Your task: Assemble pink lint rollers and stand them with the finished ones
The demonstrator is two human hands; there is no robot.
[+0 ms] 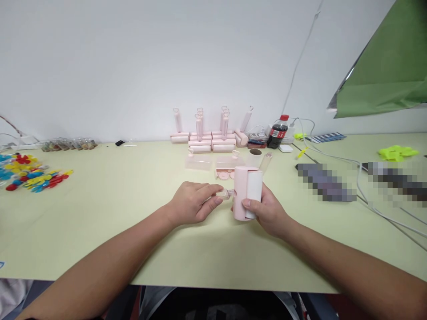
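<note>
Above the table, my right hand (271,211) is closed around a pink lint roller (240,191), thumb across its white paper roll (255,193). My left hand (193,202) pinches a translucent handle (223,194) between thumb and fingers. The handle's far end meets the left side of the roller's pink housing; how deep it sits I cannot tell. Just behind lie loose parts: two translucent covers (197,162), pink round-ended pieces (223,175), a white roll with a brown core (255,155) and another translucent handle (266,162).
Several lint rollers (200,144) with upright handles stand by the wall. To their right are a cola bottle (277,132), white cables (358,178) and a blurred dark object (323,183). Colourful plastic pieces (36,174) lie at the left, yellow-green ones (396,153) at the right.
</note>
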